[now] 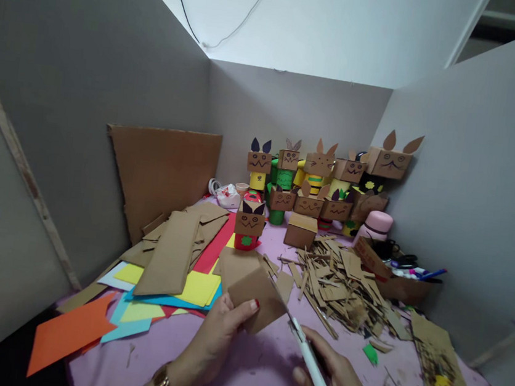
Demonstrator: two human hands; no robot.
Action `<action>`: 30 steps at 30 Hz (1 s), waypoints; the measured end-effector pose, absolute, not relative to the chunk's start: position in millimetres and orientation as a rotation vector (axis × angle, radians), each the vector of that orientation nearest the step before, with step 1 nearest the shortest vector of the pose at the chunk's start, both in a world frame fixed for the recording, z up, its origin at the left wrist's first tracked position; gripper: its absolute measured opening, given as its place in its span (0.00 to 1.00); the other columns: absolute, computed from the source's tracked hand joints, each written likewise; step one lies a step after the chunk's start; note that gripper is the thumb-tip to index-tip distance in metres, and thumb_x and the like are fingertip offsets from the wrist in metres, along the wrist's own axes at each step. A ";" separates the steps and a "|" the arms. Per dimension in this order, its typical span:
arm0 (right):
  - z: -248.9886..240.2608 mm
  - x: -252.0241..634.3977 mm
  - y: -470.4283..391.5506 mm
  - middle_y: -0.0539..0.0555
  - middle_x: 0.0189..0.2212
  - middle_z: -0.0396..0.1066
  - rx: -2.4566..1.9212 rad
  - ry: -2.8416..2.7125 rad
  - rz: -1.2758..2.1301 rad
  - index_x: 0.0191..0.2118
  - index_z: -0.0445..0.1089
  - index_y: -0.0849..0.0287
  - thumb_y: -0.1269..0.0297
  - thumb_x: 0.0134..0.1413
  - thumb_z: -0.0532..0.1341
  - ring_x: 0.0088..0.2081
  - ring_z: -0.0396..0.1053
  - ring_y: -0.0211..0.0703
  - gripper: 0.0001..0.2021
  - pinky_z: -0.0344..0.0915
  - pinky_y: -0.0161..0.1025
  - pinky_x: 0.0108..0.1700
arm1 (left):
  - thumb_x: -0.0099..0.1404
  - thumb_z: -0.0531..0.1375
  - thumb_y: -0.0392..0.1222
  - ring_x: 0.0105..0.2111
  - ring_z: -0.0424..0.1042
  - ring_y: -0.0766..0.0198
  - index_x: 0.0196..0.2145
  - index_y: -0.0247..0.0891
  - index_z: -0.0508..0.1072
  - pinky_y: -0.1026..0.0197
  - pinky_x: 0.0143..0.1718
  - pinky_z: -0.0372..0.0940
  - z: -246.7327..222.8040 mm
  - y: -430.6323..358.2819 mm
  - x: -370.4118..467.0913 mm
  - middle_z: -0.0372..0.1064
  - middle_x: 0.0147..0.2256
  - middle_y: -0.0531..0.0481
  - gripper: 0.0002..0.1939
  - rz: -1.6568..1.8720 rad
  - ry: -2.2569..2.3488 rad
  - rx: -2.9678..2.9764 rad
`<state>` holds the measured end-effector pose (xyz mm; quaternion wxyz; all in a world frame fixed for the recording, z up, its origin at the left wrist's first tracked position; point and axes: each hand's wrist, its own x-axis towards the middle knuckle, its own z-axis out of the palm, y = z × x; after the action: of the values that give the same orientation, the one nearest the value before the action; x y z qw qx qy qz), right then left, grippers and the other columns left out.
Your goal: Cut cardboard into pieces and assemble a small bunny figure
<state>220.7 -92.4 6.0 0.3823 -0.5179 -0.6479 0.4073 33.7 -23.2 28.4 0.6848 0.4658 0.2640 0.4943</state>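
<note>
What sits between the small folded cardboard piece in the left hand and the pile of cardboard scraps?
In the head view, loose cardboard strips on the purple table.

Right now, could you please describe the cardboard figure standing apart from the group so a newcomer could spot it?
Start at the row of box-headed cardboard figures against the back wall. Nearer the camera, alone on the purple table cover, stands one small figure. Unlike the others, it has dark ears, a red body and a green patch.

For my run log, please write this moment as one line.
left hand: holds cardboard piece | right hand: holds white cutter, tip at cardboard edge | surface: purple table
</note>
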 end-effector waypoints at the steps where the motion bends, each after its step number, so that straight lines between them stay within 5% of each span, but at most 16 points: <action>1: 5.1 220.7 -91.9 0.47 0.24 0.55 -1.318 -1.648 1.046 0.49 0.61 0.60 0.55 0.49 0.57 0.26 0.53 0.40 0.22 0.56 0.37 0.30 | 0.59 0.58 0.38 0.35 0.70 0.63 0.49 0.38 0.69 0.63 0.38 0.64 28.4 -23.3 33.7 0.75 0.38 0.48 0.19 1.102 0.598 1.035; 16: -0.3 219.5 -91.4 0.46 0.23 0.58 -1.325 -1.627 1.040 0.47 0.64 0.60 0.55 0.49 0.58 0.23 0.52 0.37 0.20 0.54 0.35 0.26 | 0.55 0.61 0.40 0.31 0.70 0.63 0.37 0.35 0.75 0.65 0.34 0.64 26.4 -21.8 31.4 0.75 0.33 0.47 0.11 1.029 0.645 1.000; 30: -1.3 222.9 -91.8 0.49 0.25 0.63 -1.345 -1.671 0.978 0.45 0.66 0.60 0.54 0.49 0.58 0.26 0.57 0.41 0.20 0.58 0.36 0.30 | 0.56 0.61 0.39 0.29 0.71 0.63 0.44 0.35 0.70 0.61 0.34 0.65 21.9 -24.8 35.3 0.75 0.37 0.43 0.17 0.971 0.630 0.951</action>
<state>222.9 -91.8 -1.3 0.3822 -0.5271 -0.6550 0.3835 35.3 -24.8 21.9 0.7324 0.4321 0.2864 0.4413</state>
